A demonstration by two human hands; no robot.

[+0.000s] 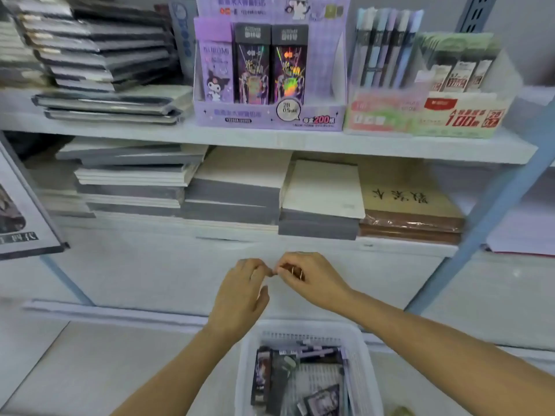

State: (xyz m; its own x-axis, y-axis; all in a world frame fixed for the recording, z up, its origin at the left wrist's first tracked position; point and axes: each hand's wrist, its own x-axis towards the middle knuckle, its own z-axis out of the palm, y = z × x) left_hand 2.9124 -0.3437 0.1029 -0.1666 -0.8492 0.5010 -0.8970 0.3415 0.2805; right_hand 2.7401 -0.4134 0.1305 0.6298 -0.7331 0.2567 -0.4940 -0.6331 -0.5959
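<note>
My two hands meet fingertip to fingertip in front of the shelf unit, above a white plastic basket [365, 349]. My right hand [312, 279] is curled, with a thin orange band [295, 271] looped around its fingers. My left hand [243, 291] pinches the end of that band where the fingertips touch; blur hides the exact grip. Several purple and black lead-refill packs [300, 376] lie in the basket.
A purple display box [270, 115] of lead refills stands on the upper shelf, with a green and red display box [435, 115] to its right and dark notebooks [99, 55] stacked to its left. The shelf below carries piles of paper pads [324, 190]. A blue upright [492, 205] rises at right.
</note>
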